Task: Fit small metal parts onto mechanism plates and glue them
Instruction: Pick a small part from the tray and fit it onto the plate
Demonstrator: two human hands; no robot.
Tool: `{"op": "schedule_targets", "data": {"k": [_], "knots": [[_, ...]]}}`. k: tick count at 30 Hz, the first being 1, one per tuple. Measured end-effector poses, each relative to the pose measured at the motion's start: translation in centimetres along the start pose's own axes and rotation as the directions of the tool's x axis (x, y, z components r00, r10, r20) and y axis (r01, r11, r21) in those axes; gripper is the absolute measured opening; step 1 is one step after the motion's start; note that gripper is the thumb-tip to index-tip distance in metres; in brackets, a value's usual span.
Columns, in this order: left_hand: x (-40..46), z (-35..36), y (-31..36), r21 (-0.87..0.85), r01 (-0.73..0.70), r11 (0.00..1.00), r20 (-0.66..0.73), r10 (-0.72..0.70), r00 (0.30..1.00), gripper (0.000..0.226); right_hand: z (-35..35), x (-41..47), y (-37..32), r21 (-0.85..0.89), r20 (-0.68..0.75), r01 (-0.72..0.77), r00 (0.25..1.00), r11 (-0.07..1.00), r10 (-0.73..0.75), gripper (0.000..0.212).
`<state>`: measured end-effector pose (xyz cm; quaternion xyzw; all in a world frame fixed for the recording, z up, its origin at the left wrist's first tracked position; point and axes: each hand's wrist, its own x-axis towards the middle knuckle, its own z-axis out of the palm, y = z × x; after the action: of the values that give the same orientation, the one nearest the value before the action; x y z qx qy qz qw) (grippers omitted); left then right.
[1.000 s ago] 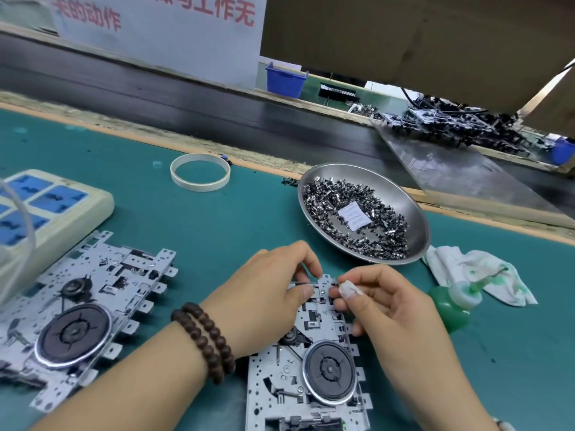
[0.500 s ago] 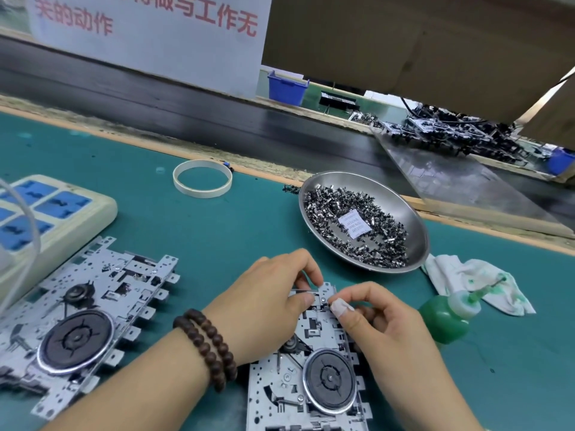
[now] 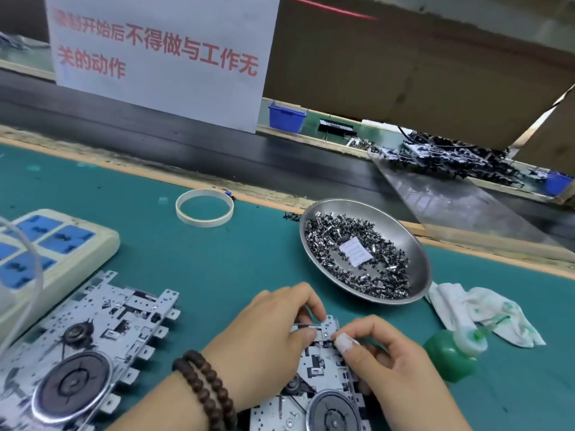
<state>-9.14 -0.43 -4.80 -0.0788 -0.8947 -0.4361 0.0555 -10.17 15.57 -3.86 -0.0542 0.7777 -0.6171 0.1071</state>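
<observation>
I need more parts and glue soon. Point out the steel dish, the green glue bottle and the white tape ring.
steel dish [image 3: 418, 259]: head view, bare right rim.
green glue bottle [image 3: 448, 359]: head view, green body.
white tape ring [image 3: 204, 222]: head view, near band.

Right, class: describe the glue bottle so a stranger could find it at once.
Start at the steel dish of small metal parts on the green mat. Just nearer lies a stained white rag; the glue bottle lies tipped beside it, the only round translucent green thing there.

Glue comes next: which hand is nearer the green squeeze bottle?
Right. The right hand works at the metal mechanism plate just left of the green squeeze bottle, not touching it; the left hand sits farther left, across the plate.
</observation>
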Motion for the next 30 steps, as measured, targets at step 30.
{"op": "schedule_targets", "data": {"k": [30], "knots": [[-0.2, -0.1, 0.4, 0.011, -0.011, 1.0, 0.009, 0.011, 1.0, 0.01, 0.4, 0.1, 1.3, -0.027, -0.012, 0.082, 0.997, 0.996, -0.083, 0.02]]}}
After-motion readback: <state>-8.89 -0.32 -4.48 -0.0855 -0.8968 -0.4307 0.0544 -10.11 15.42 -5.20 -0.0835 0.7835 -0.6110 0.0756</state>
